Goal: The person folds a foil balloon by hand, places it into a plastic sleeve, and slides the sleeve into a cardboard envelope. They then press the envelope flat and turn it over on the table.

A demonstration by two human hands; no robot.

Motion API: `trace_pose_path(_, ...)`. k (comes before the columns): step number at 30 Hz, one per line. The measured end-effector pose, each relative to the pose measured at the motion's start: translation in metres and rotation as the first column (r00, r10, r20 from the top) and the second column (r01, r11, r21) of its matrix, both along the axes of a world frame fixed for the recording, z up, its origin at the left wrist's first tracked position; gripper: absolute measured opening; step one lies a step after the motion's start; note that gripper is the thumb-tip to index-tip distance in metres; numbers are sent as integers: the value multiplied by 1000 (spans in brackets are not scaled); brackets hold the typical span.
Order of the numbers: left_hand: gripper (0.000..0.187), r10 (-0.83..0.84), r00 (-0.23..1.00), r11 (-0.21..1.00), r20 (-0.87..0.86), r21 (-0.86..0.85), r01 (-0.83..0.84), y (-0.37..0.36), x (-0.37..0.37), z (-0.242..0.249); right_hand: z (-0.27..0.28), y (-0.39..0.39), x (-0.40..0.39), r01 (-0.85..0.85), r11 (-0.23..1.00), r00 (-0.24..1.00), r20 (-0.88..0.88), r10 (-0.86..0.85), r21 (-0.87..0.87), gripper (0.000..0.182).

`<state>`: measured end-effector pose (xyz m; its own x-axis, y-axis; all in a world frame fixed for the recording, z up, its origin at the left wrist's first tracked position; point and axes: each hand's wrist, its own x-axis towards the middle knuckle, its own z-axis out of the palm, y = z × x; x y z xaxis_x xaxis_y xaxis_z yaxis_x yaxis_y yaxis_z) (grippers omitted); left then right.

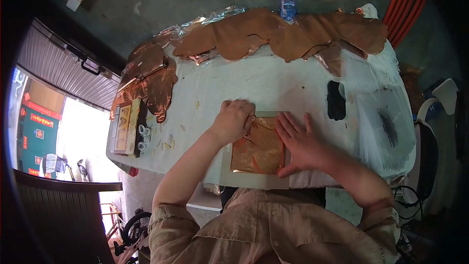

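Copper-coloured foil sheet (258,147), crinkled and shiny, lies on a grey square board (254,180) at the lower centre of the frame, on a worktop (273,85) covered with white cloth. The person's left hand (234,120) sits curled at the upper left corner of the sheet, knuckles up, fingers folded down onto the foil's edge; whether they pinch the foil or only press it cannot be told. The right hand (302,143) lies flat and open, fingers spread, pressing on the right edge of the sheet and the board, holding nothing in its grip. Both forearms reach up from the bottom of the frame, in rolled beige sleeves. Along the far edge of the worktop, across the upper middle of the frame, large scalloped pieces of the same copper foil (273,32) overlap one another and run down the left side. A plastic water bottle (287,3) with a blue cap stands at the top centre behind them. A black oblong object (335,100) rests on the cloth to the right of the hands. At the left edge of the worktop sits a flat stack of boxes (126,127), with small white rings (143,137) just beside it.
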<state>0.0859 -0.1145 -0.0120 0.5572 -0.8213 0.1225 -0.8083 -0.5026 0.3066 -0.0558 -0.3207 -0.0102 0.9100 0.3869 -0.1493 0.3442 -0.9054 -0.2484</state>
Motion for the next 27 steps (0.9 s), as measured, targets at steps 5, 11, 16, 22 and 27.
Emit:
trace_pose_path(5,12,26,994,992,110,-123,-12,5,-5,-13,0,0,-1,3,1000,1000,25,-3,4,132)
trace_pose_path(11,10,121,993,976,7,-184,-118,10,-8,-21,2,-2,-1,-14,1000,1000,6,15,-12,134)
trace_pose_path(16,13,139,990,971,1,-195,-136,10,-6,-22,4,-3,0,-5,1000,999,-32,5,-23,136)
trace_pose_path(22,15,63,986,984,151,-174,-36,9,-3,-16,7,-1,2,-26,998,999,-40,24,-59,136)
trace_pose_path(27,18,-94,970,976,222,-172,134,10,-3,-12,8,-1,2,-15,998,998,-62,11,-58,136)
